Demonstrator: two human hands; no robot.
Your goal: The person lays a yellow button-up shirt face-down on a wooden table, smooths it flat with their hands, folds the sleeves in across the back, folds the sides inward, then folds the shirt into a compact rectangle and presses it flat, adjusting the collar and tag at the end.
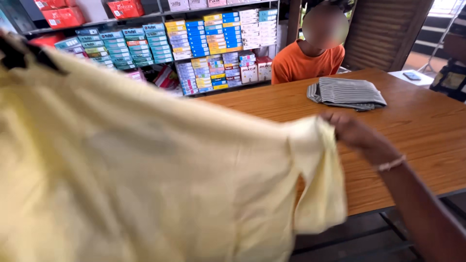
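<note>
A large pale yellow shirt is held up in the air and fills the left and middle of the view. My right hand grips its right edge near a sleeve, above the wooden table. A thin bracelet sits on that wrist. My left hand is hidden behind the cloth or out of the view at the upper left.
A folded grey striped garment lies on the far side of the table. A person in an orange shirt sits behind it. Shelves of stacked coloured boxes line the back wall. The table's front edge runs at the lower right.
</note>
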